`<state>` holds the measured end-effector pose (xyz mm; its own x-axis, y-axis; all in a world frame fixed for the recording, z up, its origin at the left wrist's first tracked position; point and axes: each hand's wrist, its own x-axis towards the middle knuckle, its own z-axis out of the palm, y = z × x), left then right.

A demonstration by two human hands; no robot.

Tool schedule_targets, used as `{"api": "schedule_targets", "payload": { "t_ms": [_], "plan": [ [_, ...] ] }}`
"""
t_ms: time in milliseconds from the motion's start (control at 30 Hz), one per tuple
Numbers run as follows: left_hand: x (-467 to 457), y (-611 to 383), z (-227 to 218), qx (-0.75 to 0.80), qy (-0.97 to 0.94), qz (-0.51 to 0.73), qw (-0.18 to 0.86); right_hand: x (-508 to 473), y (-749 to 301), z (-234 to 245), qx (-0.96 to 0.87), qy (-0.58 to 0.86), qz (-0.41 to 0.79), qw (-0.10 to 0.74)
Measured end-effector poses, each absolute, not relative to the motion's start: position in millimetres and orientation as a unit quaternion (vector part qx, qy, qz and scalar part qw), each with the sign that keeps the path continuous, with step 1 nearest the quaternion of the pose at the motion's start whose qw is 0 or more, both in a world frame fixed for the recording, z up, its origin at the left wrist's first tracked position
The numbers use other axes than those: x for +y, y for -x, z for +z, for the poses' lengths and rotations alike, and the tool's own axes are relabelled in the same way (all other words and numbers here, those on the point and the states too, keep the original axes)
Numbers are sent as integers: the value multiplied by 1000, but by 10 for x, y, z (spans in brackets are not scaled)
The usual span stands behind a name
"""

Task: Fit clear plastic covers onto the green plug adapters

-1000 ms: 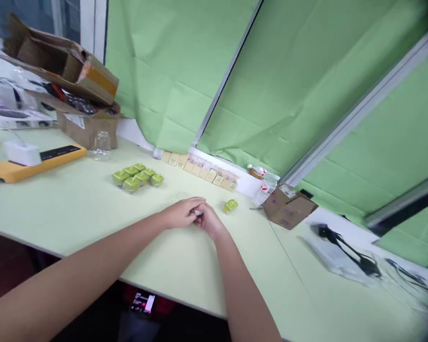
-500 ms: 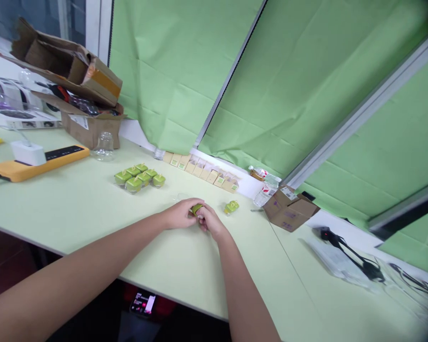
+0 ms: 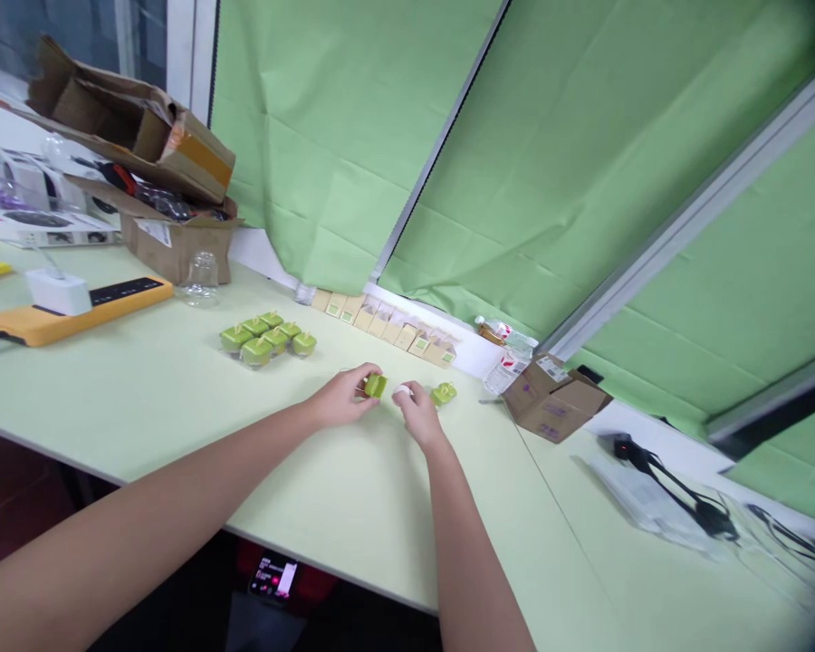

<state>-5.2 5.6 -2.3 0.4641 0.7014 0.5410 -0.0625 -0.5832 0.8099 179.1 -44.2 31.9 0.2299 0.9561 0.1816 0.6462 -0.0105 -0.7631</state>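
My left hand (image 3: 343,397) is closed on a small green piece (image 3: 375,386) just above the pale green table (image 3: 142,398). Beside it, my right hand (image 3: 417,412) pinches a small white piece (image 3: 402,390). The two hands are a little apart. Another small green piece (image 3: 443,393) lies on the table just right of my right hand. A cluster of several green-topped little pots (image 3: 266,336) stands to the left, farther back.
A row of small tan boxes (image 3: 380,321) lines the back edge under the green blinds. Cardboard boxes (image 3: 169,208) are stacked at far left, by an orange power strip (image 3: 74,312) and a glass jar (image 3: 200,278). A small open carton (image 3: 550,407) and black cables (image 3: 679,489) lie right.
My hands were joined together over one spot. They have moved slightly back and come apart, the left keeping the green piece and the right holding the white piece.
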Motion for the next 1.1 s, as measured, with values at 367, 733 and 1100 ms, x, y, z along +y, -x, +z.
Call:
{"api": "schedule_targets", "payload": {
  "t_ms": [367, 733, 1100],
  "plan": [
    [-1, 61, 50, 212, -731, 476, 440, -511, -1852, 301, -606, 762, 57, 222],
    [-96, 66, 118, 182, -791, 463, 356, -441, -1564, 351, -597, 562, 281, 499],
    [36, 99, 96, 269, -830, 437, 217, -455, -1509, 411, -515, 575, 333, 542]
  ]
}}
